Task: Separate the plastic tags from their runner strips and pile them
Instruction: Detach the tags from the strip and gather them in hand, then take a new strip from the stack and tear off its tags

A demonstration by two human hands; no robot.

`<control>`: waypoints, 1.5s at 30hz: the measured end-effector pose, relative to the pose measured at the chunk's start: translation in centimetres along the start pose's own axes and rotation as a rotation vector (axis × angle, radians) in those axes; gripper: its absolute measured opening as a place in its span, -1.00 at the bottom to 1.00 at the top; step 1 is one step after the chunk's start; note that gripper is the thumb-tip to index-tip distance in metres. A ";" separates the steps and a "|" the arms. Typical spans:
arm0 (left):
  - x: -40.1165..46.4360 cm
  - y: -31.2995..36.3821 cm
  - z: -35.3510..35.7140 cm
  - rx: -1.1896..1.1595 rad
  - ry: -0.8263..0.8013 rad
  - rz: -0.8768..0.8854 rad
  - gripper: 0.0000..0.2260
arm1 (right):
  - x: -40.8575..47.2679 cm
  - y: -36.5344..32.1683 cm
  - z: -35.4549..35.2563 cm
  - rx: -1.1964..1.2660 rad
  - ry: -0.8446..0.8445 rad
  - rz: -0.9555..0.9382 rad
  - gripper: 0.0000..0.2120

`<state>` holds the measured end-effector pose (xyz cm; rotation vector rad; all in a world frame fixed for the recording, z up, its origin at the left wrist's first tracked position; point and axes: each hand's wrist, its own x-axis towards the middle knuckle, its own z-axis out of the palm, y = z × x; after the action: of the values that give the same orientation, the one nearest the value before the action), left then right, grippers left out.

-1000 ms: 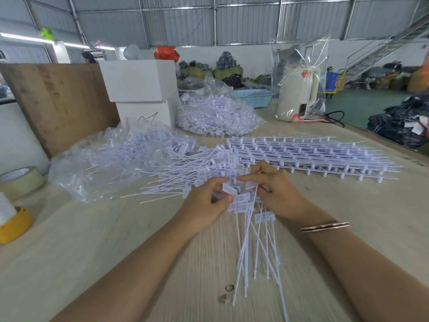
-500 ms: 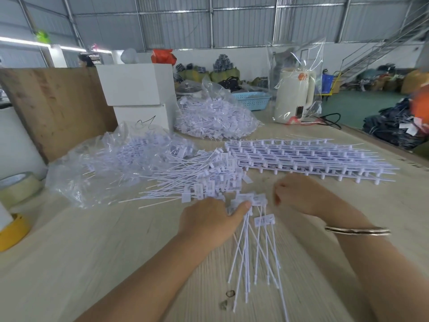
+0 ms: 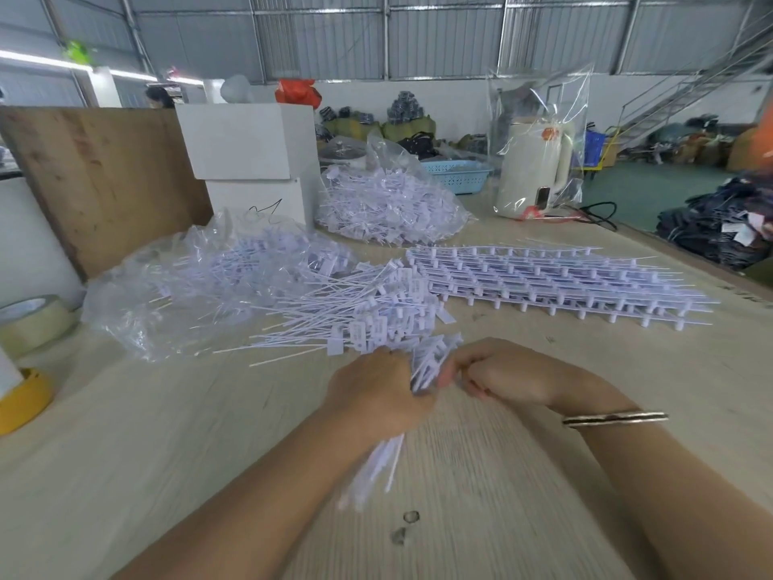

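Head view, frame centre: a bundle of loose tags (image 3: 426, 362) is gripped in the left hand (image 3: 376, 391), stems trailing below; the right hand (image 3: 497, 376) pinches their heads, likely squaring them for the pile (image 3: 368, 311) just above.

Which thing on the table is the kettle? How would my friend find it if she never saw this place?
Start at the long pale wooden table and look to its far right end. There, past the flat white stack of tag strips, stands a tall cream plastic kettle. It is the only thing wrapped in a loose, upright clear plastic bag.
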<state>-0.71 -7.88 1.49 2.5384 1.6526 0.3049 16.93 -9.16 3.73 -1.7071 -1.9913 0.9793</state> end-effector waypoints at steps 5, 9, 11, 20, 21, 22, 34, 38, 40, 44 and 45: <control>0.0 -0.9 -0.3 0.033 0.018 0.072 -0.86 | 1.5 1.8 -0.4 0.132 0.346 -0.061 -0.54; 0.1 -2.6 -1.6 -0.036 0.075 0.138 -0.82 | 2.9 4.2 -1.2 0.331 0.593 -0.016 -0.55; 0.4 -3.3 -2.4 -0.087 0.125 0.187 -0.79 | 3.3 4.9 -1.3 0.395 0.631 -0.005 -0.54; 7.4 -8.2 -6.4 0.174 0.319 0.099 -0.78 | 3.8 5.1 -1.1 0.317 0.582 -0.036 -0.55; 8.0 -8.8 -6.2 0.195 0.231 0.079 -0.74 | 3.8 5.1 -1.1 0.318 0.576 -0.036 -0.55; 8.4 -9.3 -5.9 0.206 0.135 0.053 -0.65 | 3.9 5.1 -1.0 0.320 0.572 -0.034 -0.55; 7.2 -8.0 -1.7 -0.023 0.208 -0.011 -0.53 | 4.0 5.0 -1.0 0.340 0.552 -0.007 -0.53; 6.8 -4.6 -3.5 -0.045 0.506 0.144 -0.62 | 3.8 4.8 -0.9 0.343 0.524 -0.025 -0.56; 7.4 -1.7 -3.9 -0.012 0.532 0.302 -0.66 | 3.7 4.7 -1.0 0.364 0.538 -0.036 -0.57; 10.2 4.1 -2.4 0.164 0.381 0.427 -0.76 | 3.8 4.7 -1.2 0.459 0.698 -0.057 -0.57; 11.3 5.1 -1.8 0.262 0.326 0.384 -0.76 | 3.9 4.8 -1.3 0.497 0.751 -0.049 -0.57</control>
<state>7.88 0.29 5.47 3.1480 1.3520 0.5970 20.37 -4.91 0.68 -1.4341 -1.1797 0.6045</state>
